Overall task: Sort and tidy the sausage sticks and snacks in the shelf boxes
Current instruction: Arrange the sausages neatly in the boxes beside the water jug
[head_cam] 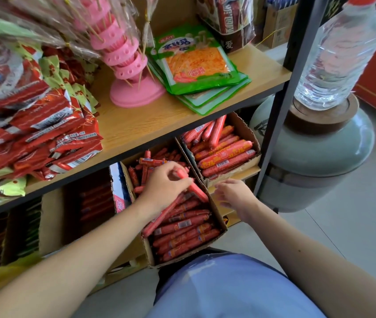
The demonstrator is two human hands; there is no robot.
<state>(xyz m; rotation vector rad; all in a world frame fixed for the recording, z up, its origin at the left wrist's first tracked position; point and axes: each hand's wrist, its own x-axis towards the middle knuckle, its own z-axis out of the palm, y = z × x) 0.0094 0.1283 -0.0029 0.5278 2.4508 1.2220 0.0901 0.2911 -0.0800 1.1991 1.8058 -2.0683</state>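
A cardboard box (217,223) on the lower shelf holds several red sausage sticks (182,228) laid side by side. My left hand (164,184) is over this box and grips one red sausage stick (196,189), which slants toward the box's right wall. My right hand (233,193) hovers just right of the box with loosely curled fingers, holding nothing. A second cardboard box (249,134) behind and to the right holds thicker red sausages (226,154). Small loose sausages (145,171) lie at the back of the first box.
The upper wooden shelf (141,120) carries red snack packs (44,134), a pink skewer stand (127,65) and green pickle packets (196,63). A black shelf post (281,97) stands right of the boxes. Beyond it a water bottle (340,53) sits on a ceramic jar (320,161).
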